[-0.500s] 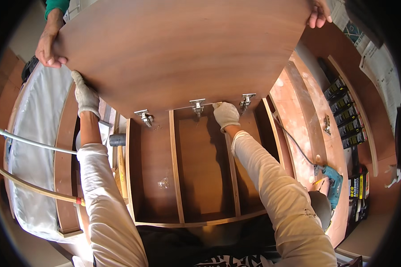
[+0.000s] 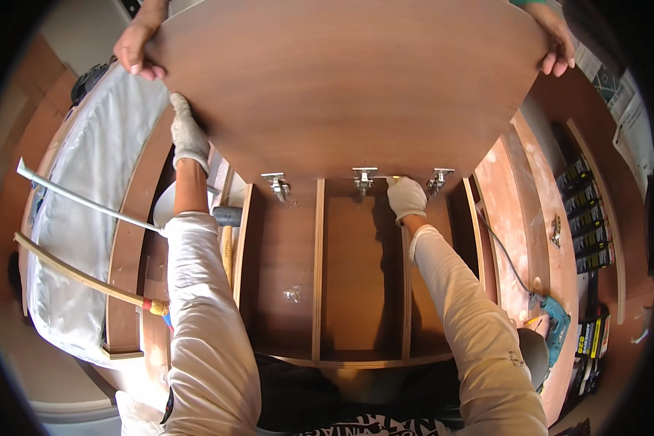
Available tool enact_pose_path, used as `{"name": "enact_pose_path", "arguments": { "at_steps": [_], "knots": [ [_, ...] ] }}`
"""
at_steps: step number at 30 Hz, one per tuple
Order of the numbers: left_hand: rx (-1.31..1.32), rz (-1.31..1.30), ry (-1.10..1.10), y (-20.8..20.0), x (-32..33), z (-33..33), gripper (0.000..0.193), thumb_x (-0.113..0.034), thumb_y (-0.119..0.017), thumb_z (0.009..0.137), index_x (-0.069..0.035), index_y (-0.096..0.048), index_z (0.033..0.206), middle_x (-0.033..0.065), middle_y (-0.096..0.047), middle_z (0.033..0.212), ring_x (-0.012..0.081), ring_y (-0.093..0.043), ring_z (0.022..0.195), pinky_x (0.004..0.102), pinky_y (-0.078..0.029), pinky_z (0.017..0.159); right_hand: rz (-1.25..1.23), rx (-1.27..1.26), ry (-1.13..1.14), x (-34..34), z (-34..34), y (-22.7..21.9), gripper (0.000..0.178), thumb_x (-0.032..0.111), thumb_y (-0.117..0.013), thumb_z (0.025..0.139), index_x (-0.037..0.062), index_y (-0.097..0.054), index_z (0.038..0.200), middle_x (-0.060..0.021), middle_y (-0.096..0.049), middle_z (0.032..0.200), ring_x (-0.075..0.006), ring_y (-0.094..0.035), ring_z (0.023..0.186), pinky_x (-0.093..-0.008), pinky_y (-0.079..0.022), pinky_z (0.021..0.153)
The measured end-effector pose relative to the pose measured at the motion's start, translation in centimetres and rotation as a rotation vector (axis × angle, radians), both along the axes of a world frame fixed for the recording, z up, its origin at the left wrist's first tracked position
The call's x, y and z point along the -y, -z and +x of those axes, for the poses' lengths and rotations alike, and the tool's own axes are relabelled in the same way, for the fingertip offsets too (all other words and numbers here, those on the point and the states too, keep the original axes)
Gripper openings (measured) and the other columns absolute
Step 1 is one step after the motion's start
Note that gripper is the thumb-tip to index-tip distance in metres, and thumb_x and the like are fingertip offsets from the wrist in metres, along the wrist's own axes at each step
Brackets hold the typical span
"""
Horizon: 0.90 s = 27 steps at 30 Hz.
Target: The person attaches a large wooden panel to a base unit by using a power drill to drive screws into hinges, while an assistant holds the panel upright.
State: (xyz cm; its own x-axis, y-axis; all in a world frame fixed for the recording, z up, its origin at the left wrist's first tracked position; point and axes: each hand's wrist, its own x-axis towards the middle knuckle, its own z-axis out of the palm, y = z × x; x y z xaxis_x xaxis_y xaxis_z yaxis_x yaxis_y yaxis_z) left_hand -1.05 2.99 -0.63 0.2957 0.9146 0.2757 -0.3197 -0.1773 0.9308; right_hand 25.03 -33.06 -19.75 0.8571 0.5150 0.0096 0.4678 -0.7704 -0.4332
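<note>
A brown wooden panel (image 2: 349, 94) stands tilted over the far side of a wooden cabinet (image 2: 318, 276) with divided compartments. Three metal hinges, a left one (image 2: 276, 186), a middle one (image 2: 364, 180) and a right one (image 2: 439, 180), line its lower edge. My gloved left hand (image 2: 190, 139) grips the panel's left edge, its fingers partly hidden behind. Beside the middle hinge, my gloved right hand (image 2: 406, 198) is closed around something thin that points at that hinge; what it is, I cannot make out. A co-worker's hands (image 2: 142, 47) hold the panel's upper sides.
Left of the cabinet lie a black mallet (image 2: 227, 216), a wood-handled brush (image 2: 152, 306), a pale bar (image 2: 87, 198) and a plastic-wrapped piece (image 2: 87, 218). At right are a teal power drill (image 2: 556, 327) with its cord and stacked boxes (image 2: 590, 218). A small clear packet (image 2: 292, 293) lies inside the left compartment.
The whole view has shifted, so the scene sits further right. Both my hands keep their places, the left on the panel's edge, the right by the middle hinge.
</note>
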Motion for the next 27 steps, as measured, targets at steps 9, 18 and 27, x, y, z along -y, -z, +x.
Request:
{"name": "enact_pose_path", "arguments": {
  "at_steps": [9,18,27],
  "knots": [
    [0.100,-0.091,0.015,-0.1,2.1,-0.2,0.076,-0.062,-0.052,0.101,-0.001,-0.050,0.146,0.0099,-0.060,0.141,0.0223,-0.059,0.125,0.0366,-0.046,0.110,-0.321,-0.191,-0.283,3.6,0.9,-0.2,0.066,0.058,-0.051,0.099,-0.0032,-0.073,0.106,-0.0247,-0.073,0.110,-0.0403,-0.069,0.109,-0.0509,-0.052,0.094],
    [-0.738,0.453,-1.075,4.4,7.3,2.3,0.060,-0.058,-0.059,0.097,-0.002,-0.063,0.119,0.0207,-0.064,0.116,0.0376,-0.061,0.112,0.0476,-0.049,0.096,-0.977,-0.090,-0.966,13.6,-1.6,-11.5,0.046,0.044,-0.059,0.096,0.0040,-0.077,0.110,-0.0227,-0.073,0.116,-0.0366,-0.070,0.109,-0.0491,-0.053,0.095],
    [-1.105,0.908,-0.115,21.8,19.1,9.7,0.032,-0.041,-0.059,0.099,-0.012,-0.072,0.099,0.0157,-0.068,0.103,0.0376,-0.063,0.097,0.0516,-0.052,0.085,-0.532,0.136,-0.444,17.2,10.0,-2.3,0.031,0.027,-0.060,0.094,0.0024,-0.076,0.103,-0.0238,-0.073,0.105,-0.0405,-0.071,0.102,-0.0481,-0.056,0.089]
  ]
}}
